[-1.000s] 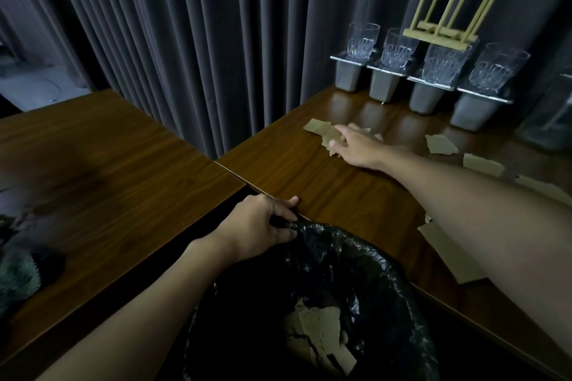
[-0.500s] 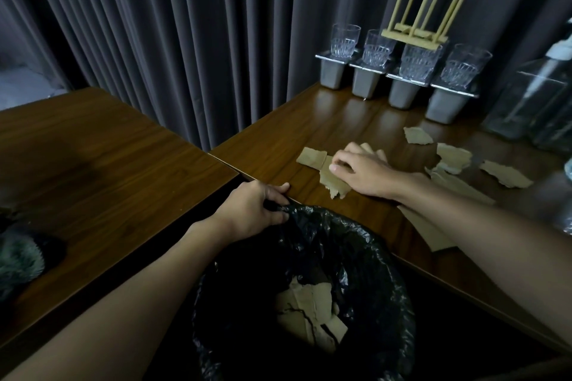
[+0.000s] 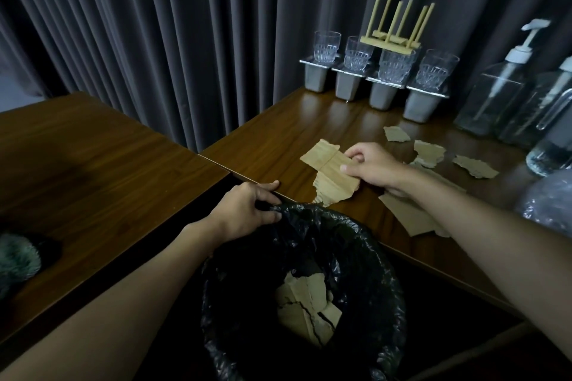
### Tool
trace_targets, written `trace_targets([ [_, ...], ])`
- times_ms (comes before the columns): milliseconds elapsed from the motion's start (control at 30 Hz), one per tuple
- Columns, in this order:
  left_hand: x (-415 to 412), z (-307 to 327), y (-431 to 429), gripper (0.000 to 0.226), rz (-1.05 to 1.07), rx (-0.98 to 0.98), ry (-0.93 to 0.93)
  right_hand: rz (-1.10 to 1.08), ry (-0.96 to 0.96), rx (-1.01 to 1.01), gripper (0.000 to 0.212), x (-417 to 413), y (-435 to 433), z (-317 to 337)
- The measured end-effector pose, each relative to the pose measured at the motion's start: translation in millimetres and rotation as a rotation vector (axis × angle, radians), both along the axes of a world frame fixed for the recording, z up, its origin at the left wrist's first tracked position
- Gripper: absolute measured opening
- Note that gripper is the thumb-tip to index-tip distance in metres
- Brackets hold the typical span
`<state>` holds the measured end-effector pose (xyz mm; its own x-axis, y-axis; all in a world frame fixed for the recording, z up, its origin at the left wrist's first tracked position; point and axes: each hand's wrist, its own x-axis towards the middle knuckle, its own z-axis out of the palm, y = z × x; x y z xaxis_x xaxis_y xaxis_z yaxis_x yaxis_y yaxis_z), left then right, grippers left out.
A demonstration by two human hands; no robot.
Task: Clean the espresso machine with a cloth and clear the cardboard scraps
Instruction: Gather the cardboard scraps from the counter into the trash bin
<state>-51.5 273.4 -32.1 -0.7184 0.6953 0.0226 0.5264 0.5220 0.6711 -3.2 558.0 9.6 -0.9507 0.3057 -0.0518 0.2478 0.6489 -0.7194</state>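
My right hand [image 3: 376, 168] pinches a bunch of torn cardboard scraps [image 3: 329, 173], held just above the wooden table [image 3: 278, 139] near its front edge. My left hand [image 3: 247, 210] grips the rim of a bin lined with a black bag [image 3: 365, 257], pressed against the table edge. Several cardboard pieces [image 3: 306, 306] lie at the bottom of the bin. More scraps stay on the table: a large one [image 3: 408, 216] under my right forearm, and smaller ones [image 3: 428, 150] further right. No espresso machine or cloth is in view.
Glasses on grey stands [image 3: 387, 77] and a small wooden rack [image 3: 399, 31] line the back of the table by a dark curtain. Clear pump bottles [image 3: 501, 93] stand at the right. A second wooden table [image 3: 93, 170] sits left, with a fuzzy dark object [image 3: 15, 260] on it.
My right hand gathered scraps at the far side of the table, dragged them toward the bin, and now lifts them off the surface. My left hand kept its grip on the bin rim.
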Motion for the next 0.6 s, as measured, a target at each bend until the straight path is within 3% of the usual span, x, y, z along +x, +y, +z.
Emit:
trace_targets([
  [67, 4.8, -1.7, 0.0, 0.022, -0.035, 0.043, -0.023, -0.023, 0.038, -0.111, 0.022, 13.8, 1.4, 12.7],
  [233, 18.2, -7.0, 9.8, 0.015, -0.071, 0.148, -0.074, 0.093, 0.001, -0.228, 0.017, 75.1, -5.8, 49.5],
  [433, 23.0, -1.9, 31.3, 0.012, -0.108, 0.173, -0.124, 0.246, -0.18, -0.165, 0.021, 141.2, -20.1, 48.1],
  [600, 26.1, 1.2, 44.4, 0.006, -0.154, 0.169, -0.149, -0.026, 0.059, -0.162, 0.018, 162.1, 8.2, 31.2],
])
